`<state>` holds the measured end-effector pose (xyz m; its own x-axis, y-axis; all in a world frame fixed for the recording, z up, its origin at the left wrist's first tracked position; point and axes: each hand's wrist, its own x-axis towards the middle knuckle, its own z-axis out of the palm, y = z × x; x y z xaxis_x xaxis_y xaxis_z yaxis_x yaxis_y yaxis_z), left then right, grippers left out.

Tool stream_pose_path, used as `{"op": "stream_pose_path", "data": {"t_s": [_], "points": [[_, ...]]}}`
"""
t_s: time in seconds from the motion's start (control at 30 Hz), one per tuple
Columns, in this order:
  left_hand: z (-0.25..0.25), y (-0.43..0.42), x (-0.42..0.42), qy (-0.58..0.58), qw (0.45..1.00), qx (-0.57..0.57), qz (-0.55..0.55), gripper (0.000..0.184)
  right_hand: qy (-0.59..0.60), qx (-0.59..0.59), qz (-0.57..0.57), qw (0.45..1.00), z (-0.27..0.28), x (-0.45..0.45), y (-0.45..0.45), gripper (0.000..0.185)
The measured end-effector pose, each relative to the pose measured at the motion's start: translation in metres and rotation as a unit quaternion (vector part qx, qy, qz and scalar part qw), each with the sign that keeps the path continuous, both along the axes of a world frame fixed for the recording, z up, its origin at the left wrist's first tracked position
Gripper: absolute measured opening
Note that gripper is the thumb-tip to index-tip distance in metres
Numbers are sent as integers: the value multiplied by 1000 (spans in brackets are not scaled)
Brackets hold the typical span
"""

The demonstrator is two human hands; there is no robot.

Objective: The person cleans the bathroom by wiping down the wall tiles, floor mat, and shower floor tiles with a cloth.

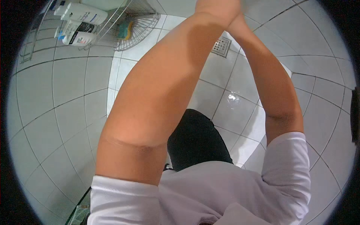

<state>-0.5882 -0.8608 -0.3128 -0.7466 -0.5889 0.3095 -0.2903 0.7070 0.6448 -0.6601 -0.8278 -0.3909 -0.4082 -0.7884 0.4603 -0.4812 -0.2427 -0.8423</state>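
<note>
Both of my arms reach up to the top edge of the view, where they come together. My left hand (pixel 218 6) shows only its wrist end and part of its back; its fingers are beyond the frame. Close against it is my right hand (pixel 236 23), mostly hidden behind the left wrist, with its fingers out of sight. Whether either hand holds anything cannot be seen. Beneath the hands, a square metal floor drain (pixel 221 46) lies in the white tiled floor (pixel 213 93).
A wire corner rack (pixel 142 35) on the left holds several white bottles (pixel 84 14) and a yellow-green sponge (pixel 125 30). Tiled walls (pixel 67 108) stand close on both sides. A dark object (pixel 354 116) is at the right edge.
</note>
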Motion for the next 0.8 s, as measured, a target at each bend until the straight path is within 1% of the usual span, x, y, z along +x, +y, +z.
{"op": "stream_pose_path", "data": {"t_s": [0.07,0.13,0.17,0.2,0.27,0.3,0.33,0.4,0.47,0.5,0.57,0.6,0.63,0.67,0.7,0.73,0.77,0.8], "points": [[3,2,6,20,999,27,9,21,-8,7,10,1000,-2,-1,-2,61],[1,-1,3,7,999,36,23,21,-10,8,17,1000,-5,0,-4,60],[1,-2,1,-6,998,44,36,22,64,10,-2,998,-7,-1,-6,58],[0,-2,1,-6,998,44,36,22,64,11,-1,998,-9,-2,-6,58],[-3,-3,1,8,998,44,39,21,182,-17,-70,981,-14,-3,-9,56],[-4,-4,1,8,998,45,40,21,182,-16,-69,981,-16,-5,-11,56],[-5,-4,1,13,998,47,44,21,53,1,28,998,-19,-7,-14,57],[-10,-8,1,15,997,52,50,21,-81,22,124,989,-26,-11,-19,59],[-14,-12,2,7,997,47,56,22,68,33,104,992,-31,-20,-19,57],[-16,-12,5,6,997,47,59,22,143,36,94,985,-33,-25,-19,57],[-19,-10,14,111,993,31,-7,28,288,40,71,954,-32,-33,-19,56],[-23,-14,16,109,994,32,-5,28,123,140,96,978,-12,-33,-12,55],[-30,-21,16,178,984,-29,-16,33,-45,233,117,964,11,-30,1,55],[-35,-26,19,244,965,-91,-26,38,-46,232,120,964,12,-26,10,55],[-36,-29,28,242,966,-93,-23,38,-47,184,79,979,9,-21,18,59],[-38,-31,40,109,992,51,-28,41,-49,136,38,989,5,-18,25,63],[-39,-31,50,-26,980,194,-31,44,-49,135,43,989,1,-19,31,63],[-39,-29,58,-23,981,191,-25,44,-75,172,73,979,-3,-23,35,74]]}}
